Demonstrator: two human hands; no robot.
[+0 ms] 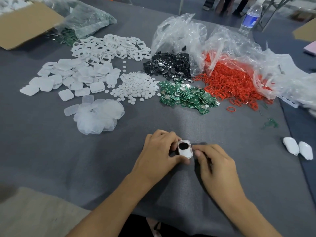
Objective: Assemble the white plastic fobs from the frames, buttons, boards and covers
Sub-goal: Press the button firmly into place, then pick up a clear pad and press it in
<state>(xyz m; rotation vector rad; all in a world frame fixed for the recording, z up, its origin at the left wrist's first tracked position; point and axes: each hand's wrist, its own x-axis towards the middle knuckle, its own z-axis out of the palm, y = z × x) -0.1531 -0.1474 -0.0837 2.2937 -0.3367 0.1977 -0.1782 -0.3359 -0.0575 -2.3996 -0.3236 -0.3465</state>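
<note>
A half-built white fob (185, 150) sits low in the middle of the view, held just above a grey table (222, 127). It is an open white shell, rounded at the corners, with a black button (183, 145) lying in its far end and white below it.

The left hand (159, 149) grips the fob: its fingers curl round the far and left edges, and the thumb presses the near edge. The right hand (217, 162) lies just to the right with its fingers curled, index tip and thumb against the fob's right edge. Whether it pinches the fob or only touches it cannot be told.

Beyond the hands, parts lie in loose heaps. Green boards (186, 96) are nearest, straight ahead. To their left is a heap of small white discs (136, 86), and nearer, left of that, a heap of clear pieces (98, 115). Farther left lie white covers (68, 77), with white frames (111, 47) behind them. Behind the boards, black buttons (168, 65) spill from a clear bag (179, 33). To the right, red rings (229, 81) spill from another clear bag (239, 47).

Two finished fobs (297, 150) lie side by side at the right edge of the table, well apart from the hands. A cardboard box (25, 24) stands at the far left, and a water bottle (251, 16) at the far right.
</note>
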